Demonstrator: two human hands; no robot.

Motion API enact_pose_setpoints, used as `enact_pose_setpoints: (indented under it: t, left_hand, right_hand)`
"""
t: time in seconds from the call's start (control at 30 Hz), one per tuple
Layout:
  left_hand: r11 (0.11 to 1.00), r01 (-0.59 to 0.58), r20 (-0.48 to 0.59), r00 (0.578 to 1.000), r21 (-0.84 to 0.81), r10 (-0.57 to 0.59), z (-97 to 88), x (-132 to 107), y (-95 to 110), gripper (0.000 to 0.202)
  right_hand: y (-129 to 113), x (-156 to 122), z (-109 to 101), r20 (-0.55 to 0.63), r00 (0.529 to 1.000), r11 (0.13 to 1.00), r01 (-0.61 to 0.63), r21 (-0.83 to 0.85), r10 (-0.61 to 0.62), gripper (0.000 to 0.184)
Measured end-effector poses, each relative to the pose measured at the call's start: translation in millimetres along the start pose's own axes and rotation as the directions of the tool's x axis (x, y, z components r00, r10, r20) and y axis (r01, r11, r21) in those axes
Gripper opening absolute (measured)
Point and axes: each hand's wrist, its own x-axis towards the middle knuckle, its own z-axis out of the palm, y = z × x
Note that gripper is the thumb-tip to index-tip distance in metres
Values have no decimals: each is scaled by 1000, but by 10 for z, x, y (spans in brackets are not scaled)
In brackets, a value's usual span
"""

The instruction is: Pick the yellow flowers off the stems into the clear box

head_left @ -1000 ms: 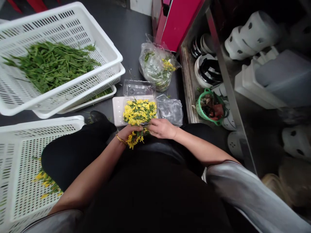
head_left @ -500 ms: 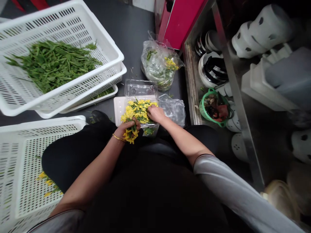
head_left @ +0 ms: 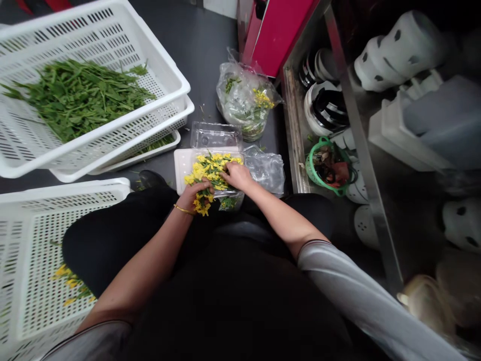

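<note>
A clear plastic box heaped with yellow flowers (head_left: 210, 168) rests on a white tray (head_left: 182, 168) on the floor in front of my knees. My left hand (head_left: 197, 193), a gold bangle at its wrist, is closed round a small bunch of yellow flowers (head_left: 202, 205) at the box's near edge. My right hand (head_left: 235, 175) lies on the flowers in the box, fingers curled into them; what they grip is hidden. An empty clear box (head_left: 215, 135) lies just behind.
A white crate of green stems (head_left: 75, 95) stands stacked at far left, another white crate (head_left: 41, 250) with a few flowers at near left. A plastic bag of trimmings (head_left: 244, 100) lies ahead, a crumpled clear bag (head_left: 265, 168) to the right, then a metal shelf (head_left: 295, 125) with shoes and a green basket (head_left: 326, 168).
My right hand has moved from my lap forward onto the flowers in the box. My left hand has shifted slightly forward to the box's edge with its bunch.
</note>
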Motion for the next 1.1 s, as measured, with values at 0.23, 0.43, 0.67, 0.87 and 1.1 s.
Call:
enact_pose_setpoints:
  t: [0.23,0.43,0.67,0.87,1.1]
  left_hand:
    - [996,-48,-87,995,71,55,18,-16,12,22]
    - [976,-15,-61,998,219,29,79,23,-73,27]
    - [986,-64,-152,984,155,88,222,180,-116,30]
    - [988,-95,-127,986,122,110,229,331,223,27]
    - [870,-224,167,972,439,166,260,125,200,46]
  right_hand:
    - [-1,107,-57,-13,999,995,-40,86,41,16]
    - [75,-387,-156,202,978,529,-195,826,47,19]
    - [-124,-351,-10,65,995,345,-86,935,71,25]
    - [-164,-112,-598,-152,976,672,217,708,-154,18]
    - [-161,-525,-557,-66,994,548,103,830,-87,27]
